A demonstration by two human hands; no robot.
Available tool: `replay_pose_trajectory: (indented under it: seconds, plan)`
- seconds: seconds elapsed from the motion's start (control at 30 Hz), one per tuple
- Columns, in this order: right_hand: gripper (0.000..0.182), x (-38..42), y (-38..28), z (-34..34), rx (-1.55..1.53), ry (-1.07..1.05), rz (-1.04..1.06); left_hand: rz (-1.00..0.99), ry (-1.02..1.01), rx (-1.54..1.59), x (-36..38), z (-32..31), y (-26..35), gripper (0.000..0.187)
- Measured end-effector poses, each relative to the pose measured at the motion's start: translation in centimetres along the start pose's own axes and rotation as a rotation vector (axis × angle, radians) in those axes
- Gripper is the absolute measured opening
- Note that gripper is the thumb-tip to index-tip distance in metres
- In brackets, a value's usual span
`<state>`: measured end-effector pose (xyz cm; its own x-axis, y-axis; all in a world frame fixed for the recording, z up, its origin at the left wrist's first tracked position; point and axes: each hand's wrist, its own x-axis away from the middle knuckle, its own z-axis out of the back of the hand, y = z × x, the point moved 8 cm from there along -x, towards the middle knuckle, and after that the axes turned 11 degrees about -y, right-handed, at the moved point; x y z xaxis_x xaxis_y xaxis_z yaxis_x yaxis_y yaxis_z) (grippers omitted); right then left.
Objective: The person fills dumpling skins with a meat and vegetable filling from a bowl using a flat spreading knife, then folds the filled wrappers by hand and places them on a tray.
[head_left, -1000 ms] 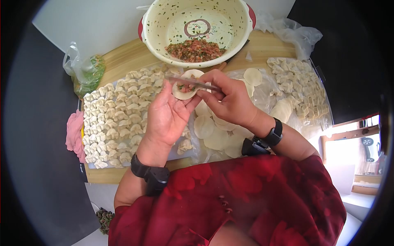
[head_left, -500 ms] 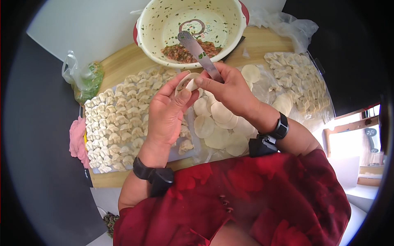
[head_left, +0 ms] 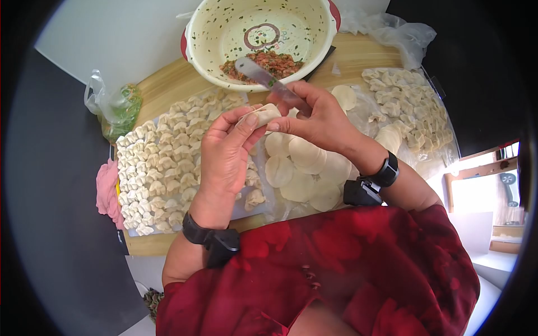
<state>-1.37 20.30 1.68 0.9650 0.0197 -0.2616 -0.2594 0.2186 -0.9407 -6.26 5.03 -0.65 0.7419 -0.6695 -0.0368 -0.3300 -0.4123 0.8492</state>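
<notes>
1. The dough wrapper (head_left: 262, 116) is folded over on itself, up in the air between the hands, in front of the basin. Its filling is out of view, so it reads as a closed or part-closed pocket; whether the rim is sealed, cannot tell.
2. Left hand (head_left: 225, 151): thumb pressed down on the wrapper, fingers curled behind it, a firm pinch.
3. Right hand (head_left: 325, 124): fingers curled around the metal spreader (head_left: 256, 73), thumb reaching out near the wrapper's end. Thumb contact: cannot tell.
4. Spreader: flat, thin, round-tipped, dull sheen, green flecks on the blade. It slants towards the basin (head_left: 216, 33), smooth cream plastic with red handles.
5. Filling (head_left: 274, 64): moist, coarse, pink with green bits, heaped at the basin's near side.
6. Loose wrappers (head_left: 297, 185): pale, thin, floury-looking discs, overlapping, on the person's side of the right hand.
7. Pleated dumplings (head_left: 162, 162): plump, matt crescents in close rows at left; a second batch (head_left: 412, 109) sits at far right, packed tighter.
</notes>
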Motion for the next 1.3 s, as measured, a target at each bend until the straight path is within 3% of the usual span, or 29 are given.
replay_pose_trajectory:
  seconds: [0.07, 0.13, 0.33, 0.53, 0.73, 1.03, 1.3]
  plan:
    - [0.044, 0.1, -0.2, -0.3, -0.046, -0.038, 0.033, 0.004, -0.016, 0.017, -0.1, -0.1, -0.1, 0.018]
    - [0.035, 0.5, -0.4, 0.0, -0.033, 0.015, -0.059, 0.000, 0.032, -0.058, 0.1, 0.4, -0.3, 0.017]
    - [0.020, 0.5, -0.7, 0.2, 0.117, -0.006, -0.015, -0.032, 0.030, -0.337, 0.4, 0.6, 1.0, 0.022]
    - [0.019, 0.4, -1.5, -0.4, 0.063, 0.018, 0.088, -0.121, 0.022, -0.459, 0.4, 0.7, 1.8, 0.018]
    - [0.018, 0.5, -1.3, -0.5, 0.087, -0.002, 0.038, -0.154, 0.018, -0.583, 0.4, 0.0, 2.2, 0.016]
    - [0.004, 0.9, -2.4, -0.7, 0.127, 0.102, 0.120, -0.183, 0.048, -0.595, -0.2, -0.9, 1.2, 0.007]
    - [0.011, 1.8, -0.1, 0.0, 0.094, 0.148, 0.104, -0.156, -0.003, -0.507, -1.0, -1.3, -0.9, 0.008]
